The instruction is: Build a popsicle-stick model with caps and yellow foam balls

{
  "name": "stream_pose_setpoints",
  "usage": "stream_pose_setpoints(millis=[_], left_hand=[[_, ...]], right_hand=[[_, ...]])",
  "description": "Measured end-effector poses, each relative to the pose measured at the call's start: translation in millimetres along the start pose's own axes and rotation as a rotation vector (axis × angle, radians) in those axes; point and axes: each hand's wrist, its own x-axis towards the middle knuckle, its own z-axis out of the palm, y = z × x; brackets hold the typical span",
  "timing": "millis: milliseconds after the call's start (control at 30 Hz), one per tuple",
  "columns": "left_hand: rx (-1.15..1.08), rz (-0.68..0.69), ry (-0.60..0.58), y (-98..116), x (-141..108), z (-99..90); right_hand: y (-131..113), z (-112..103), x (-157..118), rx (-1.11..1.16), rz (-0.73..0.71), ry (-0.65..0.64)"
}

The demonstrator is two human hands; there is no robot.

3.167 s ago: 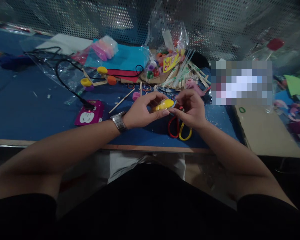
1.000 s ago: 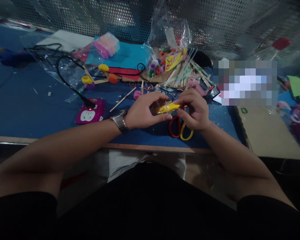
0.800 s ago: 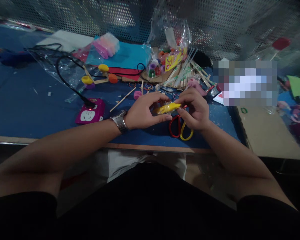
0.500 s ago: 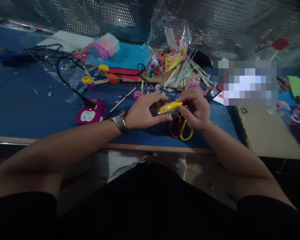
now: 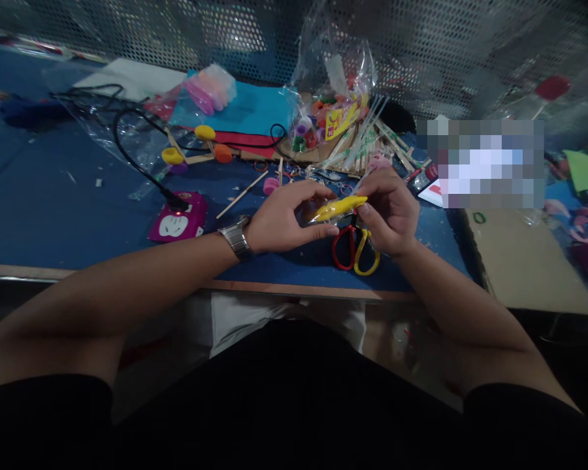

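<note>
Between my hands is a stretched strip of yellow modelling clay, partly inside a clear plastic wrapper. My left hand, with a metal watch at its wrist, curls its fingers and thumb around the wrapped end. My right hand pinches the tip of the clay at the other end between thumb and forefinger. Just below the clay lie scissors with one red and one yellow handle loop, their blades mostly hidden. Behind my left hand are a pink bottle cap and a thin wooden stick.
A magenta power socket box with a plugged-in black cable stands at left. Behind it, yellow and orange caps are joined to sticks. A bag of bottle caps, straws and sticks sit at the back. Cardboard lies at right.
My right hand has moved slightly right, and the yellow clay sticks out farther toward it from the wrapper. My left hand has stayed in nearly the same place.
</note>
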Motion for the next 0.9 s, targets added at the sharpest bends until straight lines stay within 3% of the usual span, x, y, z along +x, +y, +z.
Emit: stream_pose_setpoints(millis=[300,433,600,800,900], left_hand=[[0.003,-0.008,-0.014,0,0,1.2],[0.045,-0.005,-0.033,-3,0,0.6],[0.148,-0.013,-0.143,-7,-2,-0.6],[0.314,-0.074,-0.316,-10,-7,0.6],[0.312,-0.047,-0.303,-11,-7,1.5]], right_hand=[[6,2,-4,0.048,0.153,0.095],[16,2,-5,0.128,0.143,0.155],[37,-4,-7,0.151,0.203,0.099],[49,-5,-9,0.283,0.242,0.131],[44,-3,-9,0.356,0.320,0.090]])
